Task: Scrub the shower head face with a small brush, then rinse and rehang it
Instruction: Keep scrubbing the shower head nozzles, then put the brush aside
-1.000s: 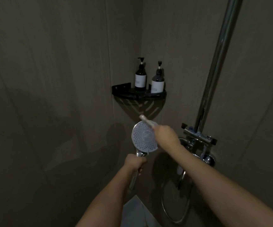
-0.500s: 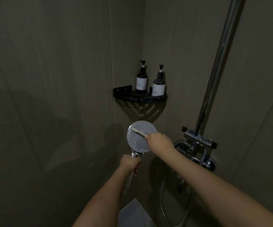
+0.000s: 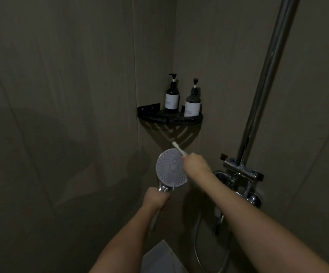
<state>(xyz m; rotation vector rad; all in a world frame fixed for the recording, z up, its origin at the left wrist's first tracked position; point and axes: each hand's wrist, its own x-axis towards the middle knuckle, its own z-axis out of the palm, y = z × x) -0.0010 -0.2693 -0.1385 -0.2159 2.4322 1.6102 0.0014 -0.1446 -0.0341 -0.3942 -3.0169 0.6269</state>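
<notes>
The round shower head (image 3: 169,167) faces me, its pale perforated face in the middle of the view. My left hand (image 3: 155,199) grips its chrome handle just below the face. My right hand (image 3: 196,163) holds a small white brush (image 3: 178,148) at the head's upper right rim. The brush tip sticks up past the top edge of the face. The hose (image 3: 199,251) loops down at the lower right.
A black corner shelf (image 3: 169,118) carries two dark pump bottles (image 3: 192,103) above the shower head. A chrome riser pipe (image 3: 264,79) and the mixer valve (image 3: 242,174) stand on the right wall. Tiled walls close in on the left and behind.
The brush lay across the face half a second ago; it now points up past the top rim. My right hand has shifted up and right, and the shower head sits slightly further right.
</notes>
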